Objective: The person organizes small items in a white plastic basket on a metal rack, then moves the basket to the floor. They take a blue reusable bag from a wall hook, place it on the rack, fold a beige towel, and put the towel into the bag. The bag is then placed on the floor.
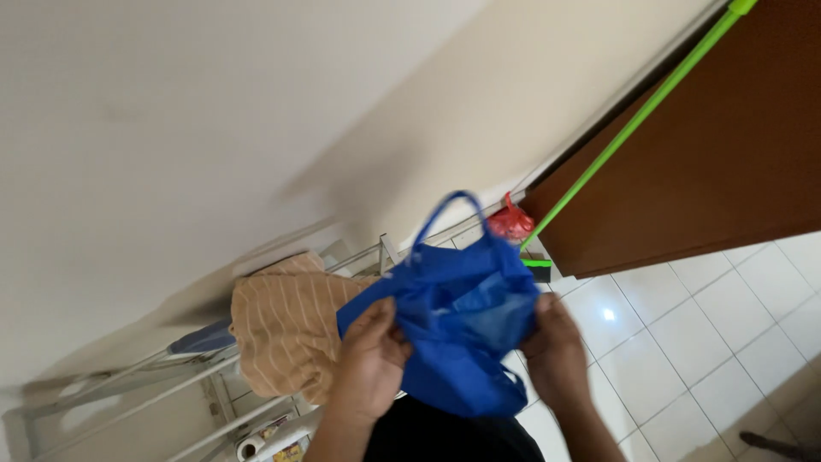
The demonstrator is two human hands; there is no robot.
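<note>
A blue fabric tote bag (462, 316) with a loop handle sticking up hangs in front of me, its mouth pulled open. My left hand (369, 355) grips the bag's left edge. My right hand (554, 349) grips its right edge. Both hands hold it up at chest height, above something dark below the bag.
A beige striped towel (286, 329) hangs over a metal drying rack (154, 389) at the left. A green broom handle (637, 120) leans against a brown wooden door (718, 154). A red plastic bag (510, 222) sits by the wall. White floor tiles (684, 342) lie to the right.
</note>
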